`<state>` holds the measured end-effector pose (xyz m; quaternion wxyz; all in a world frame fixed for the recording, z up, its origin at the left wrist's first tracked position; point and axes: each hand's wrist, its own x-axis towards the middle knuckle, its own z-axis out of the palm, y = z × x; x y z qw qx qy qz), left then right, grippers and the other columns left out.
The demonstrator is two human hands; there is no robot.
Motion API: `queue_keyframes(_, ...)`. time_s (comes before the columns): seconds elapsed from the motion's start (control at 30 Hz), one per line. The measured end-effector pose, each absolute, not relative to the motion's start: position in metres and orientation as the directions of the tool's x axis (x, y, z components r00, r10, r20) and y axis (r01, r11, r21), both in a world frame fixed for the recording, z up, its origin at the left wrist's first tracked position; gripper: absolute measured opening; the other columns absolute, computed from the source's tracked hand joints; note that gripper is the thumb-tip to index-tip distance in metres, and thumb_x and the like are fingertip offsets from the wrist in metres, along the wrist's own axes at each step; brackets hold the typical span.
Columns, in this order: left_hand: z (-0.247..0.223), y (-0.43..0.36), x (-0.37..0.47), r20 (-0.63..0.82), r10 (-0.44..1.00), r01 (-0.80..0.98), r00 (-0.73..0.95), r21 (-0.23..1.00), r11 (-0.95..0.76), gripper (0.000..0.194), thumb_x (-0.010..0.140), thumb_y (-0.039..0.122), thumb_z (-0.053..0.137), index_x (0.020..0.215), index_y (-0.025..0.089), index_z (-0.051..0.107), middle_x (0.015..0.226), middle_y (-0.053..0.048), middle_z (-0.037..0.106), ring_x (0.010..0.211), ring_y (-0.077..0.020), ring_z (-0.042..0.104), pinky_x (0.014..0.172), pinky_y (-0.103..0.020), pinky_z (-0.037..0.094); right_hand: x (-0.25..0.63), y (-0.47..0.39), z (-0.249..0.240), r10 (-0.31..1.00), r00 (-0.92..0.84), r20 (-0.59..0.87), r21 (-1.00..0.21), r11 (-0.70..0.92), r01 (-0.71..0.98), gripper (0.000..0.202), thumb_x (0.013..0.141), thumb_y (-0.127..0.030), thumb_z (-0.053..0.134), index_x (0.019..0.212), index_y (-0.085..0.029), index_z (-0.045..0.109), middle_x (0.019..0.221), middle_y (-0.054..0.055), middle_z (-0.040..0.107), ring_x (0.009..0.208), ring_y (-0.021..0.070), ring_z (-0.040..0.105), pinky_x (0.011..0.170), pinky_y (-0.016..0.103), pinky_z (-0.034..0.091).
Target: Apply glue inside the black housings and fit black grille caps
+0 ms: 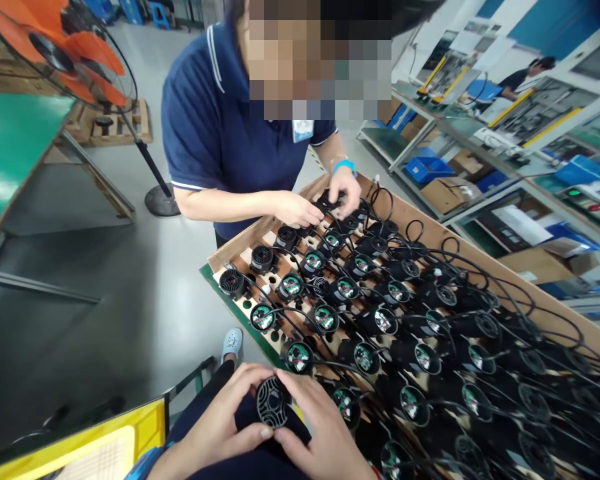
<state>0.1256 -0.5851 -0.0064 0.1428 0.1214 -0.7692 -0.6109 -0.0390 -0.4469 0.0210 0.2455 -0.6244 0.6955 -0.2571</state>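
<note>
"Wooden tray [400,208] walls are seen around black housings [296,358] and looped cables [473,267]. Where is the slotted black part [273,402]?"

"Beside the tray, pinched between the fingers of the left hand [220,413] and right hand [325,427]."

"What might go wrong?"

"It could be dropped if either grip were loosened; cables could be snagged by a co-worker's hand [300,209]."
</note>
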Motion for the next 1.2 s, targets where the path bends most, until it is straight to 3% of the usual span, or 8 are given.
queue_keyframes(0.17, -0.008, -0.610, 0.126, 0.093, -0.323, 0.032, -0.942, 0.982, 0.188, 0.056, 0.086, 0.051, 0.056, 0.135, 0.030, 0.037, 0.123, -0.008, 0.051, 0.117, -0.0227, 0.050, 0.100, -0.034, 0.044, -0.039, -0.470, 0.030, -0.993, -0.114, -0.021, -0.621, 0.103, -0.777, 0.061, 0.080, -0.032, 0.060, 0.136, -0.014, 0.044, 0.127, 0.012, 0.063, 0.114, 0.0254, 0.060, 0.098, 0.041, 0.050)
queue_keyframes(0.43, -0.012, -0.642, 0.118, 0.099, -0.253, 0.050, -0.962, 0.980, 0.193, 0.061, 0.083, 0.038, 0.064, 0.138, 0.033, 0.039, 0.130, -0.008, 0.052, 0.121, -0.0254, 0.051, 0.103, -0.036, 0.046, -0.035, -0.489, 0.035, -0.974, -0.220, -0.049, -0.585, 0.207, -0.784, 0.063, 0.077, -0.032, 0.061, 0.136, -0.017, 0.042, 0.124, 0.012, 0.065, 0.112, 0.0261, 0.062, 0.094, 0.041, 0.051)
queue_keyframes(0.6, -0.015, -0.650, 0.110, 0.068, -0.224, 0.011, -0.972, 0.970, 0.244, 0.063, 0.080, 0.036, 0.067, 0.137, 0.039, 0.040, 0.128, -0.003, 0.055, 0.118, -0.0283, 0.056, 0.100, -0.041, 0.049, -0.032, -0.491, 0.036, -0.949, -0.294, -0.114, -0.653, 0.294, -0.698, 0.065, 0.078, -0.033, 0.062, 0.137, -0.016, 0.041, 0.125, 0.012, 0.064, 0.112, 0.0261, 0.060, 0.097, 0.042, 0.048)
queue_keyframes(0.77, -0.017, -0.655, 0.100, 0.062, -0.182, 0.004, -0.981, 0.953, 0.303, 0.063, 0.077, 0.036, 0.068, 0.135, 0.041, 0.044, 0.125, -0.001, 0.059, 0.114, -0.0295, 0.060, 0.095, -0.042, 0.053, -0.031, -0.484, 0.028, -0.918, -0.387, -0.089, -0.744, 0.319, -0.586, 0.067, 0.075, -0.035, 0.066, 0.136, -0.017, 0.045, 0.125, 0.011, 0.064, 0.110, 0.0254, 0.060, 0.098, 0.040, 0.046)
queue_keyframes(1.0, -0.018, -0.650, 0.089, -0.010, -0.137, -0.058, -0.990, 0.935, 0.350, 0.066, 0.074, 0.031, 0.069, 0.135, 0.039, 0.048, 0.129, -0.001, 0.058, 0.119, -0.0308, 0.057, 0.100, -0.043, 0.050, -0.037, -0.466, 0.019, -0.882, -0.470, -0.024, -0.822, 0.285, -0.492, 0.064, 0.076, -0.038, 0.067, 0.134, -0.022, 0.047, 0.123, 0.008, 0.064, 0.107, 0.0240, 0.060, 0.094, 0.038, 0.046)
queue_keyframes(1.2, 0.008, -0.638, 0.075, -0.062, -0.062, -0.082, -0.996, 0.914, 0.397, 0.069, 0.070, 0.023, 0.075, 0.135, 0.032, 0.052, 0.127, -0.003, 0.060, 0.117, -0.0271, 0.059, 0.099, -0.035, 0.049, -0.045, -0.449, 0.028, -0.867, -0.494, -0.066, -0.818, 0.331, -0.471, 0.055, 0.076, -0.036, 0.068, 0.125, -0.016, 0.053, 0.116, 0.012, 0.066, 0.103, 0.0259, 0.059, 0.091, 0.042, 0.048)
